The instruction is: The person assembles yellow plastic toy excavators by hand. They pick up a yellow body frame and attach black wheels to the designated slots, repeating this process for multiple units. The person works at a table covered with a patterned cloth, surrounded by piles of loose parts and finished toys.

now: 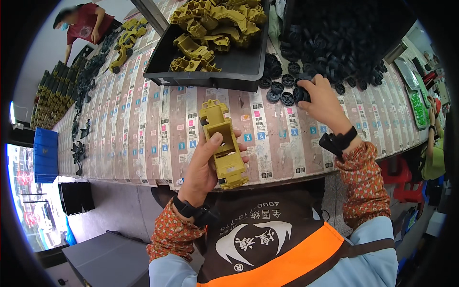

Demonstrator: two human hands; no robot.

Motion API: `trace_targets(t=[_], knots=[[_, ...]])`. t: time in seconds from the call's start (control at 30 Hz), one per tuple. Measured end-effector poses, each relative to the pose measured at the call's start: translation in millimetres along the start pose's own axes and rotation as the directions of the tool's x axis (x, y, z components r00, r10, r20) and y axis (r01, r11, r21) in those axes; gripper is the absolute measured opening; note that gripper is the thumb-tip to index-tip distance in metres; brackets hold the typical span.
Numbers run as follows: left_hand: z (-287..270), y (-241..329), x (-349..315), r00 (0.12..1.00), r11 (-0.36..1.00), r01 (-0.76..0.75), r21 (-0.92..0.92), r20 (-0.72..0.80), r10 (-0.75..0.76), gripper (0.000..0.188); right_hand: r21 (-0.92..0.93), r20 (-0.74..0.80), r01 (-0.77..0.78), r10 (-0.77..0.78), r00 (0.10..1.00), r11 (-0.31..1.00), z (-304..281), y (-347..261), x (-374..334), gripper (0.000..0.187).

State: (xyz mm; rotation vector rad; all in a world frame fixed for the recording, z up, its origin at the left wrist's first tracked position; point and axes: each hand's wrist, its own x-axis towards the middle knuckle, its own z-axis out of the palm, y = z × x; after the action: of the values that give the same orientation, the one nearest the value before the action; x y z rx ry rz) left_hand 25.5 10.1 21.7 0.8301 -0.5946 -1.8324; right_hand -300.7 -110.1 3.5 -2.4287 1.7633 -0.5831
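My left hand [202, 165] is wrapped round a yellow plastic toy vehicle body [230, 165], thumb on top and fingertips showing at its right side. The body is long, with open hollows in it, and is held above the near part of the table. At the near edge of a heap of black toy wheels, my right hand [326, 103] has its thumb and fingers closed round a black wheel [301, 94]. Several loose wheels [287, 98] lie just left of those fingers.
A black tray [210, 82] heaped with yellow bodies [215, 21] stands ahead. The big wheel heap [330, 43] fills the back right. Dark parts [79, 148] lie along the table's left side. Another person [86, 24] stands far left; another person's arm [432, 129] shows at right.
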Motion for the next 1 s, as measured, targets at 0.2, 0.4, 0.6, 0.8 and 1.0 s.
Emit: trace_targets(t=[0.2,0.4,0.6,0.8,1.0], knots=[[-8,-14,1,1.0,1.0,0.027,0.006,-0.017,-0.027,0.052,0.06,-0.064,0.073,-0.07,0.996,0.995,-2,-19,2,0.042],[-6,-18,-2,0.994,0.994,0.105,0.024,-0.01,-0.105,0.059,0.598,0.254,-0.076,-0.099,0.962,0.798,-24,-101,-40,0.043],[12,-22,-6,0.991,0.991,0.128,0.042,0.031,-0.129,0.07,0.697,0.196,-0.103,-0.05,0.979,0.71,-9,-125,-50,0.048],[10,-27,-11,0.996,0.986,0.059,0.157,0.061,-0.07,0.072,0.724,0.18,-0.074,-0.084,0.98,0.686,-5,-133,-53,0.047],[11,-29,-12,0.996,0.981,0.031,0.19,0.075,-0.046,0.073,0.801,0.148,-0.09,-0.05,0.988,0.593,0,-134,-61,0.043]])
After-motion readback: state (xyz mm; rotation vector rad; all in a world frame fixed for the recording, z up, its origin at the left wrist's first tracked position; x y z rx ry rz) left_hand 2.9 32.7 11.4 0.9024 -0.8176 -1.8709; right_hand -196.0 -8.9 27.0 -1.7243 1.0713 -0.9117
